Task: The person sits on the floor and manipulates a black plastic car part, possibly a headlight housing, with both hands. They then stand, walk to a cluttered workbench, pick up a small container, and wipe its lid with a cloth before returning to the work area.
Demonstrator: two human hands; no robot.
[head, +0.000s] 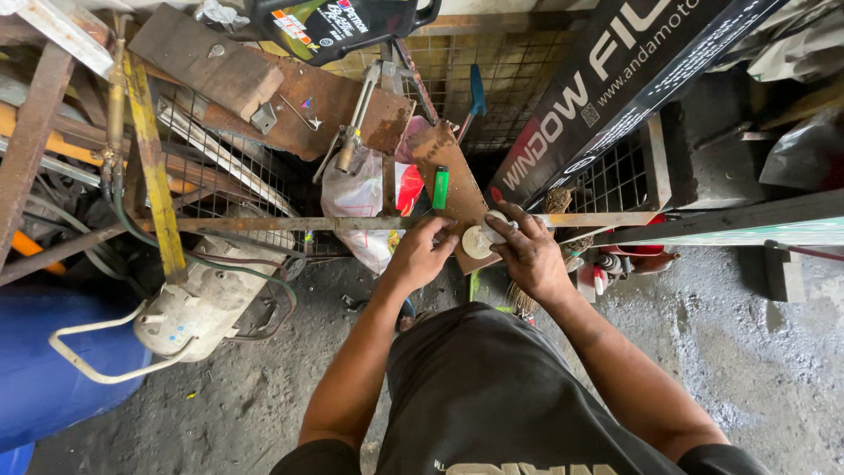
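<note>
Soft, even daylight, brightest on the grey floor at right; deep shadow behind the wire mesh at top centre; focus sharp at centre; wide-angle bending stretches the edges; no strong glare.

— What's that pale round thing under the right hand?
— Fingers cover half; can't tell. The blue drum at near left runs off the edge, and the black signboard is cut off far right.
</note>
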